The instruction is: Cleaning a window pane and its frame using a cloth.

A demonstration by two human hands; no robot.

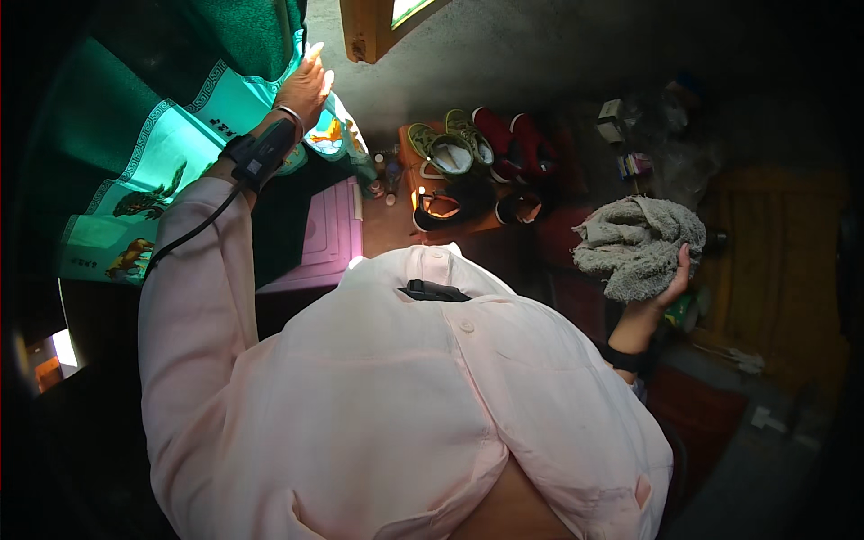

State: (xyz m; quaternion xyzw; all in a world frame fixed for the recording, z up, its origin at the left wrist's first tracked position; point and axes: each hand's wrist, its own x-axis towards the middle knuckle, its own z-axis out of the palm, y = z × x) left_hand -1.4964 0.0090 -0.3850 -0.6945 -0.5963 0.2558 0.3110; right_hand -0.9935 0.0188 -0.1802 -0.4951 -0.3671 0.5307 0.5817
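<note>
The biggest thing in view is the pale pink shirt of the person, which fills the lower middle of the frame because the camera looks straight down the body. Next in size is the green patterned cloth in the upper left of the frame, with animal figures on a lighter band; it seems to hang or drape there, and its long axis runs from lower left to upper right. The left hand is raised to the upper edge of this cloth, with fingers fairly open and flat against it, apparently to hold or feel the edge; I cannot tell if it really pinches the fabric. A dark wrist device with a cable sits on that forearm. At the right of the frame the right hand holds a grey towel, bunched up in the palm; the crumpled mass lies roughly across the frame, and the fingers close around its lower right side from below, so it does not fall. In the upper middle, pairs of shoes stand on a low reddish shelf, beside a pink plastic box.
</note>
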